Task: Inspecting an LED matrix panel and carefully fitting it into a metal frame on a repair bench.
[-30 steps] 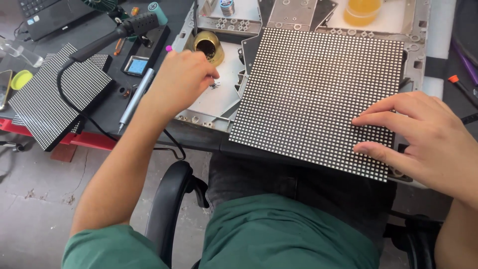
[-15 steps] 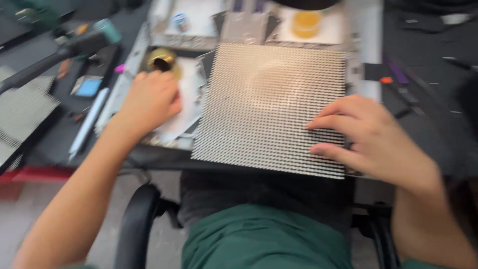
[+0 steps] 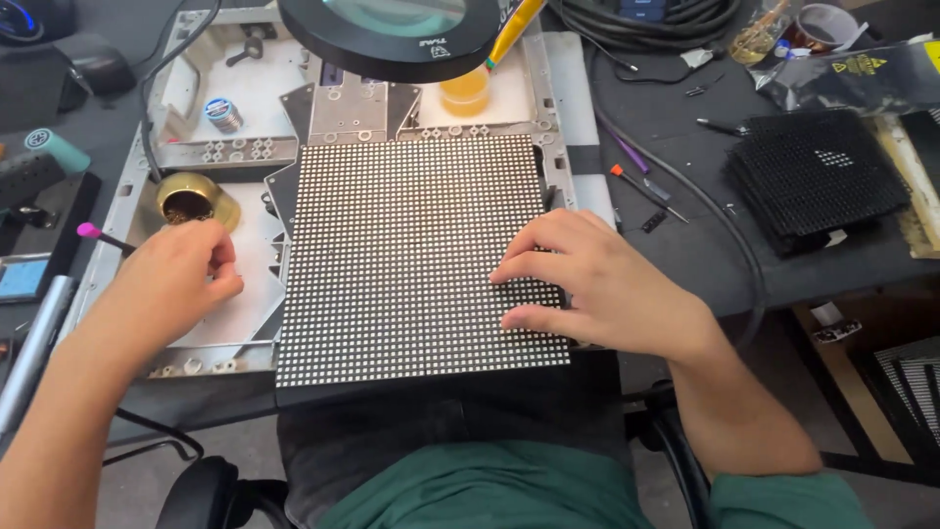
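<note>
A square LED matrix panel (image 3: 411, 255) with rows of small white dots lies flat on the bench in front of me. My right hand (image 3: 597, 284) rests on its lower right part, fingers spread and pressing on the dots. My left hand (image 3: 171, 279) hovers left of the panel over a metal frame tray (image 3: 245, 313). Its fingers are curled around a thin dark tool with a pink end (image 3: 88, 231) that sticks out to the left. A brass pot of cleaning wool (image 3: 191, 201) sits just beyond that hand.
A round magnifier lamp (image 3: 392, 29) hangs over the panel's far edge. Behind it are an orange cup (image 3: 465, 93) and a solder spool (image 3: 223, 115). A stack of black panels (image 3: 818, 181), loose tools and a thick cable (image 3: 685, 186) lie at right.
The view has swung right and down, centring the panel. My left hand has drawn back from the brass pot toward me. My right hand stays on the panel.
</note>
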